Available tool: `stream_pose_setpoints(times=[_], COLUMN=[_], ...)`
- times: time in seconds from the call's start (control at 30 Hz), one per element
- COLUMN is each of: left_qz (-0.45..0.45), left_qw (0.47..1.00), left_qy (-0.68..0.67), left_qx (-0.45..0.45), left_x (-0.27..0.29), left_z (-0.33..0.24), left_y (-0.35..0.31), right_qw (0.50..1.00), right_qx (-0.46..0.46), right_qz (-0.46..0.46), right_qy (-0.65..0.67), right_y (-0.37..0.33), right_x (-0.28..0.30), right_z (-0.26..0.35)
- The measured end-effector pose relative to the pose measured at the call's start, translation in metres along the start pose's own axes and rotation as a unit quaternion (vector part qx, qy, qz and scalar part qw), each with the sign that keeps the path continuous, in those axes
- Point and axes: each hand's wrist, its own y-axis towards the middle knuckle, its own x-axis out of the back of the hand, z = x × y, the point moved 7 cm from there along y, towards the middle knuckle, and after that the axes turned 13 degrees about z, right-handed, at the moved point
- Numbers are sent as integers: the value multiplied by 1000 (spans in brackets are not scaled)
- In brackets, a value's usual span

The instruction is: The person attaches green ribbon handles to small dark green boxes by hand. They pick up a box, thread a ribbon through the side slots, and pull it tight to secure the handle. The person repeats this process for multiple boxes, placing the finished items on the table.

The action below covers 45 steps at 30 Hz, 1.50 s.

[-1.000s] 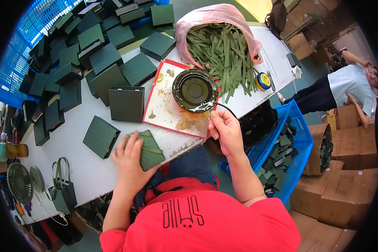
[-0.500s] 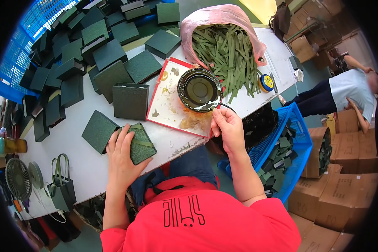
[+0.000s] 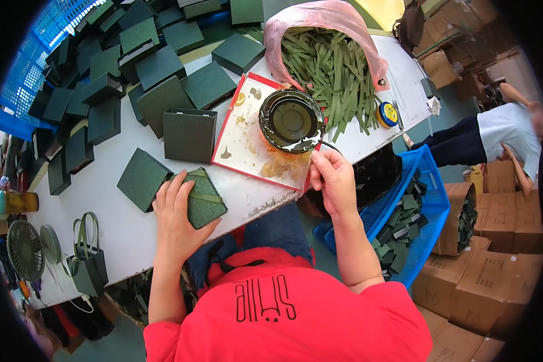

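Note:
A small dark green box with a flat olive ribbon strip across its top lies near the table's front edge. My left hand grips it from the left, fingers over its upper edge, thumb along the near side. Another green box lies just left of those fingers. My right hand is closed in a pinch just below the rim of a black glue pot; what its fingertips hold is too small to name. The pot, with dark liquid inside, stands on a glue-stained white board with red edges.
Several green boxes are piled at the back left. Behind the pot, a pink plastic bag spills olive ribbon strips. A round yellow-and-blue tin sits right of it. A blue crate stands beside the table; a person is farther right.
My right hand has drawn slightly away from the pot's rim, still pinched. My left hand stays on the ribboned box. The whole view has shifted a little.

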Motion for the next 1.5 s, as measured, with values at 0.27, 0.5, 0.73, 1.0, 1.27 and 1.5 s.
stream_pose_setpoints(times=[0.27, 0.5, 0.73, 1.0, 1.27, 1.5], left_qz=[9, 60, 78, 87, 92, 101], left_qw=[970, 943, 942, 940, 940, 942], left_qy=[-195, -257, -248, -237, -218, -206], left_qx=[-143, -202, -212, -229, -246, -246], left_x=[16, 25, 26, 28, 28, 22], left_z=[-10, -27, -32, -35, -39, -44], left_y=[1, 9, 13, 16, 15, 15], right_qw=[985, 924, 913, 904, 881, 868], right_qx=[-54, -201, -215, -226, -256, -301], right_qz=[164, 321, 342, 353, 378, 371], right_qy=[-22, -44, -53, -91, -124, -136], right_y=[-44, -68, -67, -65, -62, -65], right_x=[-55, -110, -117, -117, -120, -116], right_z=[6, -13, -15, -16, -26, -35])
